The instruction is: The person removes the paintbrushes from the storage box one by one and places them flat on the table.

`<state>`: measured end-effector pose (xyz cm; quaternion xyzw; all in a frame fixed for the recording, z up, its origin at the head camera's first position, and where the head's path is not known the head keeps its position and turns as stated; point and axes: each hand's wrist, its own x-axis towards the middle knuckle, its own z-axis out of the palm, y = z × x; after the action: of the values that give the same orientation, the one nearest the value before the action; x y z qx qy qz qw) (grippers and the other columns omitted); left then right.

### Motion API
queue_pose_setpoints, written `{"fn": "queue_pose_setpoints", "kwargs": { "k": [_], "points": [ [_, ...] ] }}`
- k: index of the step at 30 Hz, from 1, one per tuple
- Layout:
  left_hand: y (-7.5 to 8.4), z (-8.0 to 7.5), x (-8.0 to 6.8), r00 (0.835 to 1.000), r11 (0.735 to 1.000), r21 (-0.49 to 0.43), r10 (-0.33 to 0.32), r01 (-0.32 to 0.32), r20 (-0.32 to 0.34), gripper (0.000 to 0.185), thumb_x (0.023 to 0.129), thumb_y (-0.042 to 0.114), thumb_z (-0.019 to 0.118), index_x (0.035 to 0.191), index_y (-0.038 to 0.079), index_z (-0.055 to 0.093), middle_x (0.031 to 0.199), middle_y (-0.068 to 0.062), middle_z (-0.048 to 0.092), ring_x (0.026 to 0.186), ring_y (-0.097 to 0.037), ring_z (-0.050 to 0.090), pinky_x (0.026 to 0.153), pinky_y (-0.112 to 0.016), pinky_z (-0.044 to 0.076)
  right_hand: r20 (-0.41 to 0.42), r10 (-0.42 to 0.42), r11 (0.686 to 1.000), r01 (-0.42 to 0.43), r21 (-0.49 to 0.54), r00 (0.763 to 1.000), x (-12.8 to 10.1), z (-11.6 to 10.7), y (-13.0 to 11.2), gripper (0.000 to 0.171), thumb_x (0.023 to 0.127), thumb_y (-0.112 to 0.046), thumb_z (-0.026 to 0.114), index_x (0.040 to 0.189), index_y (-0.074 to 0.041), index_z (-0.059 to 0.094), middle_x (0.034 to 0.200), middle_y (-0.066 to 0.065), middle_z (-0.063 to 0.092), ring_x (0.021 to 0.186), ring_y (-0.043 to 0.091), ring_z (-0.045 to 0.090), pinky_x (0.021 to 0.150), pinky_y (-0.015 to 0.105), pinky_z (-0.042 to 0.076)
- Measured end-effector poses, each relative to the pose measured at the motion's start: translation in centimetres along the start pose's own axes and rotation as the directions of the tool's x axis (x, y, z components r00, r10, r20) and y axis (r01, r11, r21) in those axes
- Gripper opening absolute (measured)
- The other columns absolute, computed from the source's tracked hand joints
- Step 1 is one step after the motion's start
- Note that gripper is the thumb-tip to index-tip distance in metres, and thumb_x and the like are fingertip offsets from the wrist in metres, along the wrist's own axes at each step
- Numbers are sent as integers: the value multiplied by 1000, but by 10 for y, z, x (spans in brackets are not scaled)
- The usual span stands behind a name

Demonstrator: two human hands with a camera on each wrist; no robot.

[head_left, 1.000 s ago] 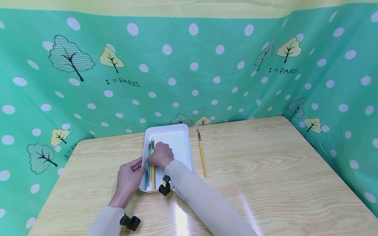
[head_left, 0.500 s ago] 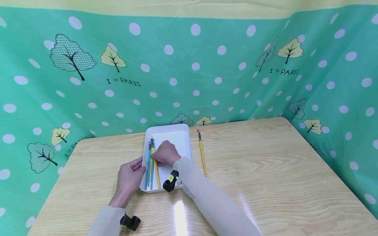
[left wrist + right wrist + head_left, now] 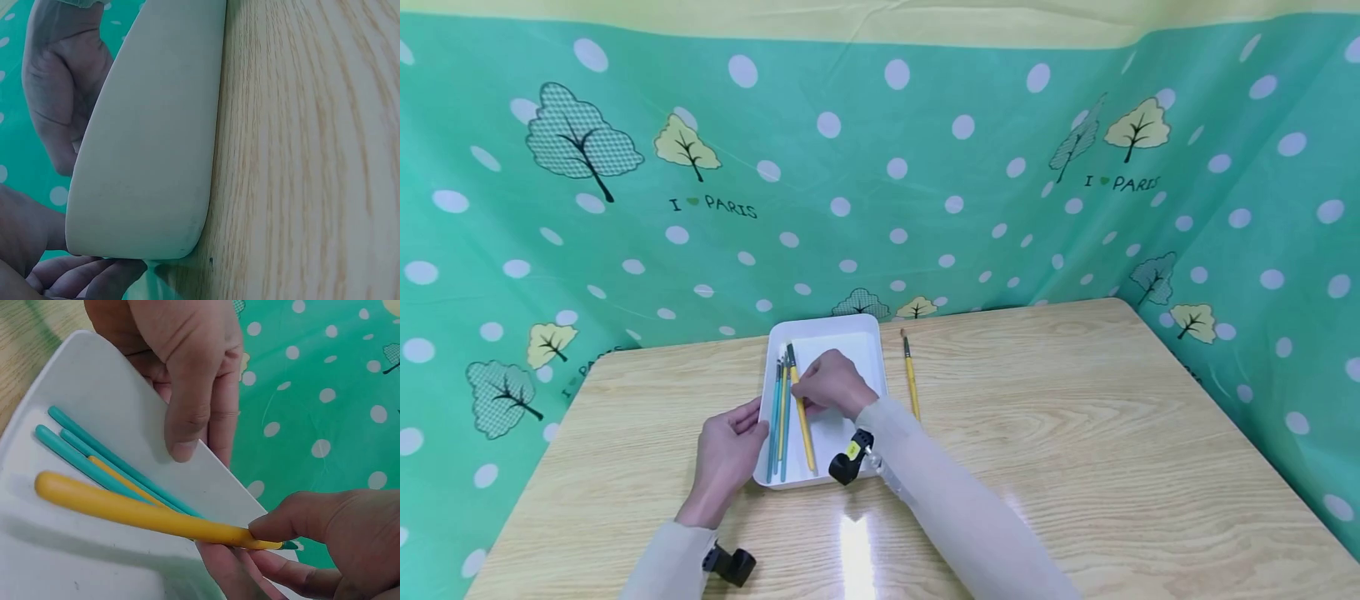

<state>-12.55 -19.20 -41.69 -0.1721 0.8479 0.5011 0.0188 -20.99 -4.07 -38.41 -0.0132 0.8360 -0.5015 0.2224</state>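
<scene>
Two hands work at a white tray (image 3: 865,350) set near the back of a wooden counter (image 3: 1075,433). Right hand (image 3: 833,385): its fingers (image 3: 294,519) are closed in a pinch on a yellow paintbrush (image 3: 801,412) near the bristle end, with the handle's rounded tail resting on the tray floor; the brush thus lies slanted across the tray, apparently so that it can be steered by one end. Left hand (image 3: 726,454): it rests against the tray's left wall, thumb hooked over the rim in the right wrist view and fingers (image 3: 94,281) lying relaxed along the outside, which likely keeps the light tray from sliding on the smooth counter. Beside the held brush, along the left side of the tray, lie teal paintbrushes (image 3: 775,417) and a thinner yellow one, roughly parallel and touching one another. A second yellow paintbrush (image 3: 912,379) lies on the bare counter just right of the tray, bristles pointing away from the person. Behind the counter hangs a green dotted cloth (image 3: 887,183) printed with trees.
</scene>
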Motion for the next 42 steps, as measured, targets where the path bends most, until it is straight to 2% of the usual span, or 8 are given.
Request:
{"fn": "queue_pose_setpoints", "kwargs": {
  "k": [8, 17, 25, 28, 36, 42],
  "points": [
    [0, 0, 0, 1000, 1000, 8, -12, 12, -11, 46, 103, 10, 53, 148, 4, 50, 145, -20, 58, 130, -34, 62, 103, -39, 56, 37, -32, 998, 30, 54, 999, -1, -14, 6, 5, 88, -9, 75, 88, -5, 76, 76, 6, 76, 75, 24, 78, 76, 36, 67],
    [-1, 1, 0, 1000, 1000, 2, 3, -3, -31, 45, 102, 10, 54, 146, 4, 53, 141, -20, 61, 127, -34, 64, 101, -40, 57, 29, -33, 997, 31, 66, 999, -7, -28, 9, 4, 90, -9, 75, 89, -5, 75, 82, 6, 76, 71, 20, 77, 77, 32, 67],
    [-1, 1, 0, 999, 1000, -8, 14, -15, -31, 44, 102, 10, 54, 145, 3, 53, 141, -20, 61, 127, -34, 64, 102, -40, 56, 29, -25, 991, 21, 130, 999, -11, -43, 11, 4, 90, -6, 75, 92, -2, 74, 88, 10, 76, 75, 21, 77, 86, 43, 66],
    [-1, 1, 1, 999, 1000, -11, 12, -12, -30, 44, 102, 10, 54, 145, 4, 53, 143, -20, 60, 128, -34, 63, 102, -39, 56, 25, -22, 990, 18, 138, 999, -12, -49, 13, 4, 91, -5, 74, 93, -2, 74, 90, 11, 75, 74, 19, 76, 87, 44, 66],
    [-1, 1, 1, 1000, 1000, -14, 2, -2, -28, 44, 102, 10, 54, 146, 5, 53, 143, -19, 60, 128, -33, 63, 102, -39, 56, 22, -9, 990, 6, 138, 1000, -16, -64, 20, 8, 91, -4, 73, 99, 0, 73, 95, 13, 75, 77, 20, 76, 87, 42, 66],
    [-1, 0, 0, 1000, 1000, -18, -8, 8, -22, 45, 102, 10, 55, 146, 5, 53, 144, -19, 59, 129, -33, 63, 103, -39, 56, 0, -20, 993, 19, 116, 1000, -20, -78, 24, 12, 92, -5, 72, 102, 0, 72, 99, 14, 74, 80, 20, 75, 82, 36, 67]
  ]
}}
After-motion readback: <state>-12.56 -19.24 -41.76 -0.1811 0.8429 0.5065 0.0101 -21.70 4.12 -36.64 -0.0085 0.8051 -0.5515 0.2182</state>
